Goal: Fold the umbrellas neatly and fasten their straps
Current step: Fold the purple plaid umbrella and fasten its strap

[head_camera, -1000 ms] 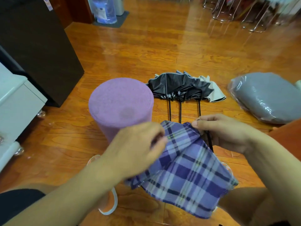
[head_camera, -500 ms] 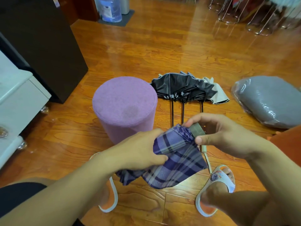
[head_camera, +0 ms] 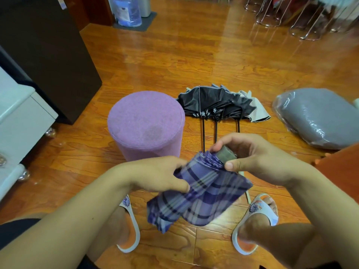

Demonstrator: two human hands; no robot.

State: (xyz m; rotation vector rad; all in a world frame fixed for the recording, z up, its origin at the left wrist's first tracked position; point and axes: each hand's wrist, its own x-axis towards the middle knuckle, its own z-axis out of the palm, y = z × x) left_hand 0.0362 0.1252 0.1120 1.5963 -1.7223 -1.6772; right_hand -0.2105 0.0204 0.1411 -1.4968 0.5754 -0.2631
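Gripping the purple plaid umbrella (head_camera: 202,193) in mid-air above the wooden floor (head_camera: 194,61), both hands work at its upper end. The left hand (head_camera: 155,175) wraps its fingers around the bunched canopy near the top, while the right hand (head_camera: 254,158) pinches the grey handle (head_camera: 227,153) between thumb and fingers — the gathered pleats sit just beside that grip. The fabric hangs loose and tilted toward the lower left, between two slippered feet. Beyond the hands, black umbrellas (head_camera: 215,103) lie collapsed on the floor, shafts pointing toward the person, beside a round purple stool (head_camera: 145,125). A grey plastic-wrapped cushion (head_camera: 318,117) rests to the right.
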